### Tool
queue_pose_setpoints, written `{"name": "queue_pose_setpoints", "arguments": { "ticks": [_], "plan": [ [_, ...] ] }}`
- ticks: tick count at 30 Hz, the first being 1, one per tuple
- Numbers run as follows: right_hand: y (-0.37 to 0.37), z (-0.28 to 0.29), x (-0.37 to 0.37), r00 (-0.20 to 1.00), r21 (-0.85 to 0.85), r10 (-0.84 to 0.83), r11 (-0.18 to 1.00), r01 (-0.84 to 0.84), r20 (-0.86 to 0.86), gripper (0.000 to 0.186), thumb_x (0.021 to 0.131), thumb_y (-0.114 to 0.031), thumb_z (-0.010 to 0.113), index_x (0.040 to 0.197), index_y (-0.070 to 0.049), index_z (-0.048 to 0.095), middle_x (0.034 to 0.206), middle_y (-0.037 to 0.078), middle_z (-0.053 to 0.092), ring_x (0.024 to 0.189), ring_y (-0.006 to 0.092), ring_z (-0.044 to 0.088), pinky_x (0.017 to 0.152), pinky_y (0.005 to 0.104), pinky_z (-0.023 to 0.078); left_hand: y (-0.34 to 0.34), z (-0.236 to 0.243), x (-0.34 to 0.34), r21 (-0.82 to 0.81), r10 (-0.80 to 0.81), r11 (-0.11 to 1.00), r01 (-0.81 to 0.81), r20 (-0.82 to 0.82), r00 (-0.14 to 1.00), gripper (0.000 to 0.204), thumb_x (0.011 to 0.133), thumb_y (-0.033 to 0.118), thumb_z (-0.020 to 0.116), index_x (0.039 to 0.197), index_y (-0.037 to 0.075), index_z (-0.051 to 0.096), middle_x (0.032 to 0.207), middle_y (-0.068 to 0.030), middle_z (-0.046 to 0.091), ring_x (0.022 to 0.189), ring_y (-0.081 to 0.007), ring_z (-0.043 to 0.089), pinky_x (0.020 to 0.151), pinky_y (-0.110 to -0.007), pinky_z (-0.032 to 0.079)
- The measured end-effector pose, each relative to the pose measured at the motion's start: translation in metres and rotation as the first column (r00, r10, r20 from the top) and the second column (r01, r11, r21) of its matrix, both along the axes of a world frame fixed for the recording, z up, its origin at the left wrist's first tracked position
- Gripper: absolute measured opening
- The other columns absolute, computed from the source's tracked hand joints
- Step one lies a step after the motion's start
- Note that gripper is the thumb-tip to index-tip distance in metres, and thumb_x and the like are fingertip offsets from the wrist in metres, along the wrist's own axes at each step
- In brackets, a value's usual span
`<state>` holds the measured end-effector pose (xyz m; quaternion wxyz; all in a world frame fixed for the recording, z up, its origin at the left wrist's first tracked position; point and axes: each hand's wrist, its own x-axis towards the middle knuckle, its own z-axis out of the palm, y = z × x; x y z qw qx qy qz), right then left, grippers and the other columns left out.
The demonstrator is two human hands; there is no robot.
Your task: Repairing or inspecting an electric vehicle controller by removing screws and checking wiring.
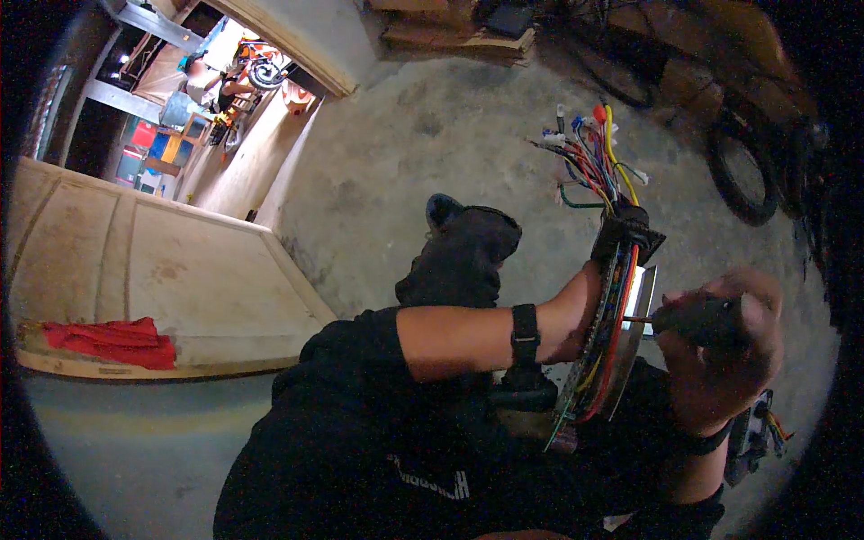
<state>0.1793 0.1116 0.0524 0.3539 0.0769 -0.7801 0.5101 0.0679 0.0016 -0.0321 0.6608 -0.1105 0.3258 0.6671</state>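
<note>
My left hand [577, 313] is closed around a long, narrow circuit board [592, 360] with a metal strip along its right side. Red, yellow and green wires run along the board's length. At the far end, a black end piece [630, 231] lets out a bundle of coloured wires [598, 157] with small plugs. My right hand [742, 346] grips a screwdriver [697, 318] by its dark handle. The thin shaft points left, its tip at the metal strip; whether it sits in a screw is too small to tell. My left wrist wears a dark band.
A red cloth [117, 343] lies on a pale wooden panel [207, 270] to the left. Tyres [742, 171] and cardboard [459, 43] stand at the back. Another device with wires [751, 438] is at lower right. People and bikes show through the doorway.
</note>
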Motion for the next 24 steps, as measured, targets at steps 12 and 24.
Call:
{"name": "queue_pose_setpoints", "arguments": {
  "ticks": [12, 24],
  "plan": [
    [-0.016, 0.009, -0.007, 0.948, 0.312, -0.303, 0.896, 0.317, -0.093, 0.066, 0.073, -0.007, 0.074, 0.13, -0.017, 0.043, 0.099, 0.014, 0.05, 0.077, 0.0227, 0.058, 0.063, 0.0311, 0.053, -0.002, -0.012, -0.004, 0.013, 0.048, 0.999, -0.049, 0.065, 0.997, 0.039, 0.09, 0.053, 0.047, 0.097, 0.015, 0.055, 0.089, -0.0062, 0.06, 0.084, -0.0241, 0.064, 0.062, -0.041, 0.056],
    [-0.011, 0.007, -0.002, 0.992, -0.6, 0.128, 0.794, -0.094, 0.014, 0.048, 0.094, -0.034, 0.045, 0.123, 0.004, 0.046, 0.12, 0.026, 0.052, 0.095, 0.0339, 0.062, 0.087, 0.0498, 0.048, 0.002, 0.0, -0.005, 0.082, 0.023, 0.996, -0.018, -0.06, 0.998, 0.05, 0.09, 0.061, 0.035, 0.089, 0.017, 0.058, 0.075, -0.004, 0.061, 0.066, -0.0209, 0.061, 0.057, -0.039, 0.05]
  ]
}}
